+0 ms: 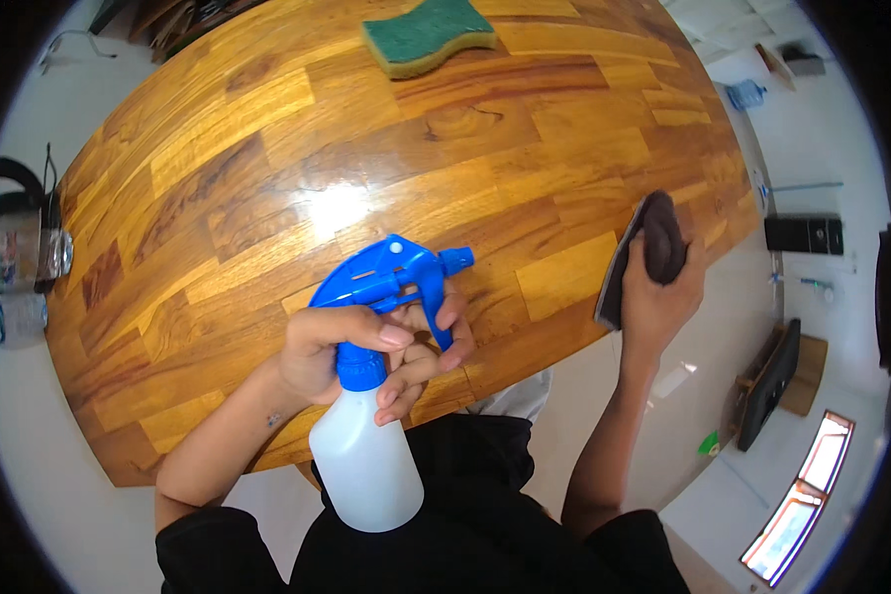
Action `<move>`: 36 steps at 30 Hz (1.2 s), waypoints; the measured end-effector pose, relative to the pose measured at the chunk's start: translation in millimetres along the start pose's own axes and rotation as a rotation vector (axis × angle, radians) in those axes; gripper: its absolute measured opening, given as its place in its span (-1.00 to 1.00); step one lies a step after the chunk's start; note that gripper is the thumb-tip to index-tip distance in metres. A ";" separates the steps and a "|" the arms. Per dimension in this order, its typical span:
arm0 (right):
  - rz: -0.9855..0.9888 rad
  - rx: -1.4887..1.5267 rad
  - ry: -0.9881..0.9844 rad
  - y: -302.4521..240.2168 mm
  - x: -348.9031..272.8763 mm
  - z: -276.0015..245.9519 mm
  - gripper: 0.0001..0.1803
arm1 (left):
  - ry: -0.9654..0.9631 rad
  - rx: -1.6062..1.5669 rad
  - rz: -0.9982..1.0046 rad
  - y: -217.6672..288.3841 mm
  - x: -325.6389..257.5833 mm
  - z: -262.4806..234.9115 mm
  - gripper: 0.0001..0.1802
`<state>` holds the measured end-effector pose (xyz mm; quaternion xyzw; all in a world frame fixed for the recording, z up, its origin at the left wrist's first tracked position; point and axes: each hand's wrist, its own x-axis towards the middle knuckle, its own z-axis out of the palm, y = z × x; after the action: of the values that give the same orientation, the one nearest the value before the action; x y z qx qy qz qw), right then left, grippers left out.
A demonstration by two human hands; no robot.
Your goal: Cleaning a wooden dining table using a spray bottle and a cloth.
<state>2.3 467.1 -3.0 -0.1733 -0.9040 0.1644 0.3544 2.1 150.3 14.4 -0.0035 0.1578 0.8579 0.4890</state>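
Observation:
My left hand [329,339] is wrapped round the neck of a spray bottle [366,463] with a whitish body and a blue trigger head. Fingers of that hand lie on the trigger, and the nozzle points to the right. The bottle is in front of my torso, by the table's near edge. At the right edge of the table, my right hand [655,305] grips a dark brown cloth [667,238], bunched on top with a flat greyish side toward the table. Whether the cloth touches the wood, I cannot tell.
A green and yellow sponge [431,38] lies at the far side of the wooden table [495,188]. Clear plastic containers [15,252] stand beyond the left edge. To the right are a black box [804,236], a blue water jug [745,94] and a window [800,500].

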 end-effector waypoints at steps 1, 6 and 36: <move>-0.012 0.020 -0.006 -8.9 -6.2 -1.8 -0.55 | 0.032 -0.015 -0.024 0.1 0.7 1.5 -0.50; -0.131 0.225 -0.295 -58.1 -58.5 -28.5 -0.52 | 0.011 -0.061 -0.082 0.3 -1.1 0.4 -0.48; -0.294 0.317 -0.404 -73.0 -91.6 -41.6 -0.48 | 0.026 -0.098 -0.081 -1.5 -1.1 -0.4 -0.53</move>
<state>80.0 370.3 3.1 0.0531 -0.9348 0.2816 0.2100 3.8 150.0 13.8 -0.0451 0.1218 0.8440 0.5204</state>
